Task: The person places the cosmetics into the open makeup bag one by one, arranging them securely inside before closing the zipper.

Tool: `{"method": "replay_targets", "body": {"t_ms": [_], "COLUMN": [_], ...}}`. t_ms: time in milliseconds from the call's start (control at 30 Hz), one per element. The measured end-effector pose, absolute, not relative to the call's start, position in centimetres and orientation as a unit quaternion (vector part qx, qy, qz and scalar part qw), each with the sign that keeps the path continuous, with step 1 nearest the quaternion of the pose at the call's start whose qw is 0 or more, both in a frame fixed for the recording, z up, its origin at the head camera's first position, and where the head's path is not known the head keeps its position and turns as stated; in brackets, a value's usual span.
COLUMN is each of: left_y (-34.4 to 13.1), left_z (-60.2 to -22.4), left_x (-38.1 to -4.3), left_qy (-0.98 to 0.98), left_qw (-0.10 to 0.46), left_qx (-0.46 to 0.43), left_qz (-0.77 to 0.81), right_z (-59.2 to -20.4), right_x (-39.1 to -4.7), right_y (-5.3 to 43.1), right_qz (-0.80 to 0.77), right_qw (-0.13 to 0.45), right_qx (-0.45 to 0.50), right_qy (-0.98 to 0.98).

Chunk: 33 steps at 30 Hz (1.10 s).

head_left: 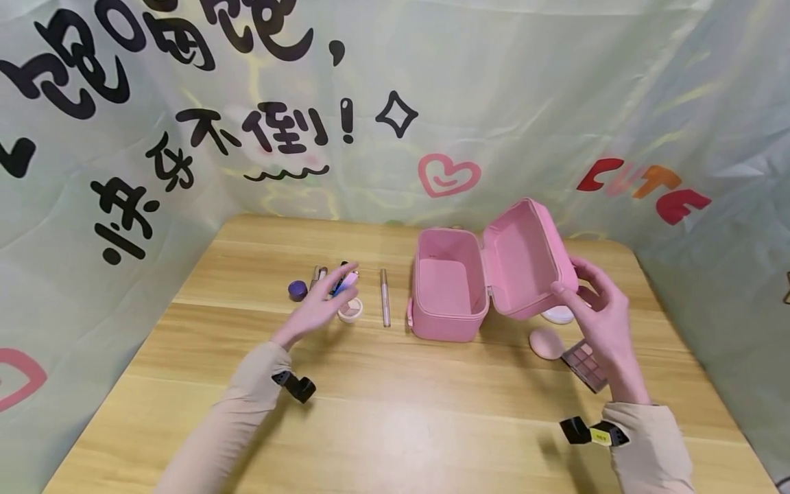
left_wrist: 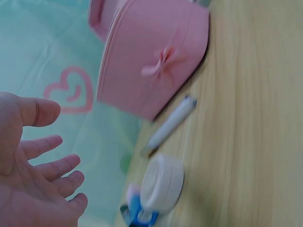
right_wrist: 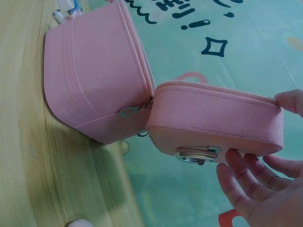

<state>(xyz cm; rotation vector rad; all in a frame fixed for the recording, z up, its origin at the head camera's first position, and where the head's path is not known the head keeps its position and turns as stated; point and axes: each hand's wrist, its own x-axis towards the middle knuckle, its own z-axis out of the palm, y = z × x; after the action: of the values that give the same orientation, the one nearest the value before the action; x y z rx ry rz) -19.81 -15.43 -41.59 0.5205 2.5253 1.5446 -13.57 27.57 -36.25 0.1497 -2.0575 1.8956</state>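
Note:
A pink zippered case (head_left: 444, 328) stands on the table with its lid (head_left: 524, 257) swung out to the right; the inside that shows is bare. My right hand (head_left: 601, 309) grips the lid's outer end, thumb at the rim and fingers under its top, as the right wrist view shows. My left hand (head_left: 316, 309) is held above the table left of the case, fingers spread and holding nothing. Close by it are a round white-rimmed compact (head_left: 350, 311), a blue and lilac item (head_left: 347, 281) partly hidden by the fingers, and a slim pen-like tube (head_left: 385, 298).
A small purple jar (head_left: 297, 291) sits left of my left hand. Under my right arm lie a pink round puff (head_left: 546, 343), a makeup palette (head_left: 583, 363) and a white round item (head_left: 559, 315). A printed cloth (head_left: 524, 89) hangs behind the wooden table (head_left: 395, 425).

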Motion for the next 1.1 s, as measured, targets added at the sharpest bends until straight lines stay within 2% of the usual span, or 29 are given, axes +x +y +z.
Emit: {"method": "replay_targets", "body": {"t_ms": [533,867,1100], "left_y": [-22.5,-24.6,-24.0], "left_z": [-41.3,-41.3,-41.1], "left_x": [-21.2,-21.3,-21.5], "left_qy": [0.857,0.901,0.934], "left_qw": [0.026,0.021,0.012], "left_qx": [0.106,0.09,0.1], "left_qz": [0.504,0.423,0.342], "right_z": [-36.3,-36.3,-36.3], "right_x": [-13.4,-13.4,-13.4], "right_y": [27.7,27.7,27.5], "right_qz": [0.671,0.666,0.672], "right_qw": [0.165,0.164,0.167], "right_qx": [0.046,0.043,0.047], "right_qy": [-0.722,-0.727,-0.72]}}
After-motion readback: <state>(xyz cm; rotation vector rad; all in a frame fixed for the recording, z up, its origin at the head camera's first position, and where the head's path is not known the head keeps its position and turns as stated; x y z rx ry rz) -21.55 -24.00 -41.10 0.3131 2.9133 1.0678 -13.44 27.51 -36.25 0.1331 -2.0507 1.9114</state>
